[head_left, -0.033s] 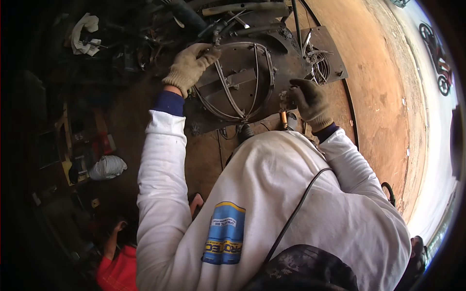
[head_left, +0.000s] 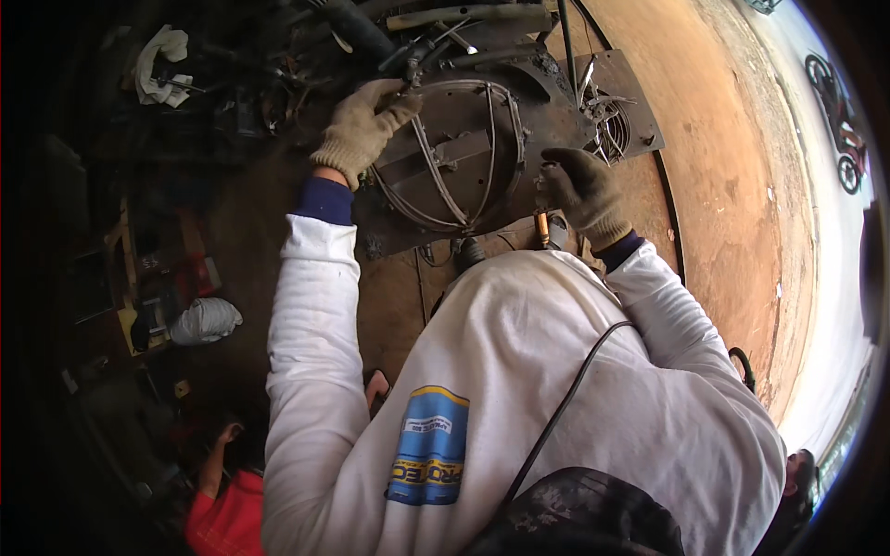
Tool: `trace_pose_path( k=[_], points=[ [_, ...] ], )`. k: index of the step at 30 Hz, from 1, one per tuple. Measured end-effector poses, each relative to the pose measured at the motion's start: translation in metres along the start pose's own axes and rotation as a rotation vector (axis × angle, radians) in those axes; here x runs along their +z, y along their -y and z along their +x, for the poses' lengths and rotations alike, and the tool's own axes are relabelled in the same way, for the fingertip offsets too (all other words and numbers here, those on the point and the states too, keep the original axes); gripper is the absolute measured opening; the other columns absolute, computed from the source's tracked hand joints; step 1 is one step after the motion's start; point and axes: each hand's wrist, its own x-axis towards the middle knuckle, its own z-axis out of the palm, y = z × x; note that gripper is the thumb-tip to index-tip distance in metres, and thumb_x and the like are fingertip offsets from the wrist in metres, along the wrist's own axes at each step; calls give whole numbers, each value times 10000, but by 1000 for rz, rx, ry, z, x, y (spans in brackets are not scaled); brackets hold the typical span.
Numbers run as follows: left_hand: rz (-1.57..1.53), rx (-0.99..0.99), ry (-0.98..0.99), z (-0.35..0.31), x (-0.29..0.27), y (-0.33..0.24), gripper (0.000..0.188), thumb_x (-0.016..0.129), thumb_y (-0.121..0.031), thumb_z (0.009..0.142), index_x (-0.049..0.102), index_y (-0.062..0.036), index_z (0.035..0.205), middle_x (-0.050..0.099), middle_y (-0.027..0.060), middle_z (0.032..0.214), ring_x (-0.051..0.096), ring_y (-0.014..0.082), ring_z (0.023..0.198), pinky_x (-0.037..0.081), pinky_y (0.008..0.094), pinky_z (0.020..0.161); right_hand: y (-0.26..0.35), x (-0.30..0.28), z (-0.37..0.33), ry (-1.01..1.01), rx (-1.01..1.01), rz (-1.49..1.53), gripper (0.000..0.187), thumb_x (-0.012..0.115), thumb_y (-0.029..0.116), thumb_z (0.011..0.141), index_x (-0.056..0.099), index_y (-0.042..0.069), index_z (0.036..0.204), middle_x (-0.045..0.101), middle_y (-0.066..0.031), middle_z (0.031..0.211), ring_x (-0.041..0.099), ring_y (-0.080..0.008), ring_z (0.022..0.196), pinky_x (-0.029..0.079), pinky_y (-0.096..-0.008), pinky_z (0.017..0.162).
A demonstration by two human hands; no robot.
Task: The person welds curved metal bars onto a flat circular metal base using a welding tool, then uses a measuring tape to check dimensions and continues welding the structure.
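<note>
A rounded frame of bent metal rods (head_left: 434,176), with bars running down to a point at its near end, lies on a dark, worn metal worktop (head_left: 547,102). My left hand (head_left: 363,132), in a beige knit glove, is closed at the frame's upper left rim, thumb and fingers pinching it beside an upright metal piece (head_left: 413,74). On the worktop's right side is my right hand (head_left: 593,199), in a dirtier glove, its fingers curled together around something small that I cannot make out. Just below those fingers a copper-coloured cylinder (head_left: 543,230) shows near the worktop's front edge.
A plate with coiled wire (head_left: 610,130) adjoins the worktop's right end. Rods and tools (head_left: 445,42) lie along the back. White cloth (head_left: 162,65) sits in the dark clutter at far left. A person in red (head_left: 227,514) is at lower left; a motorcycle (head_left: 834,120) stands far right.
My right hand has shifted slightly left, its fingers still curled. My left forearm has edged a little to the right, while the left hand keeps its place on the frame.
</note>
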Motion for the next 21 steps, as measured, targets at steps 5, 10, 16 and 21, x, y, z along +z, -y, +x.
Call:
trace_pose_path(
  k=[5,10,16,21],
  points=[
    [-288,22,-577,-42,11,23,406,624,-338,1010,642,-25,1267,679,102,1229,624,192,1115,485,321,976,29,19,16,127,88,47,322,662,310,954,698,23,1095,730,-153,972,706,-250,890,534,-341,813],
    [-304,-73,-624,-108,58,66,349,594,-306,1028,659,-19,1215,684,86,1176,615,178,1075,479,316,955,40,28,16,171,230,58,340,638,324,983,691,10,1102,733,-128,968,691,-200,878,528,-326,807],
    [-399,-215,-443,-124,85,64,349,567,-340,1032,653,-38,1184,704,102,1079,646,209,987,494,354,877,52,39,22,271,405,126,330,616,307,1002,685,9,1126,732,-101,962,673,-153,880,525,-307,779],
    [-479,-254,-385,-114,82,60,375,554,-336,1034,642,-29,1230,700,115,1113,639,222,1020,485,365,908,45,43,23,346,271,43,253,656,204,941,687,45,1136,687,-97,1041,685,-211,897,552,-333,764]
  ],
)
